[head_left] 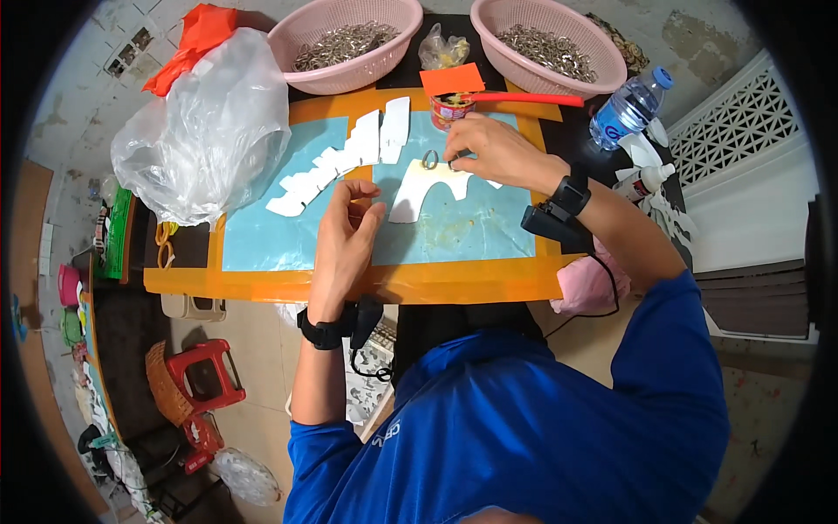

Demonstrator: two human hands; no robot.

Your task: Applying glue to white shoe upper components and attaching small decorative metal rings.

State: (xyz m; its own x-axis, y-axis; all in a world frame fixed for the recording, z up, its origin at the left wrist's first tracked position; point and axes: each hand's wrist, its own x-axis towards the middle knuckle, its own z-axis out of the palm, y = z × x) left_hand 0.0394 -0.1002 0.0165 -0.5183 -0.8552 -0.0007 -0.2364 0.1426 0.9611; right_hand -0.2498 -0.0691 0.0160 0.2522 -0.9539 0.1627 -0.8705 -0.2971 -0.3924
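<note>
On the blue sheet (305,244) lies a white arch-shaped piece (412,196) with yellowish stains along its upper edge. One small metal ring (429,159) stands upright at that edge. My right hand (502,155) pinches a second metal ring (453,162) beside it, partly hidden by the fingertips. To the left of the white piece, my left hand (347,231) hovers with curled fingers, thumb and index apart, nothing visible between them. A fanned row of overlapping white pieces (336,162) runs beyond it. Behind my right hand stands a small tub (449,112) with a red-handled tool (524,99) across it.
Two pink baskets (292,79) (615,83) full of metal parts stand at the back. A plastic bag (209,122) fills the left side. At right are a water bottle (628,109) and a white bottle (646,182). Orange tape (262,284) borders the table; a red stool (205,375) stands below.
</note>
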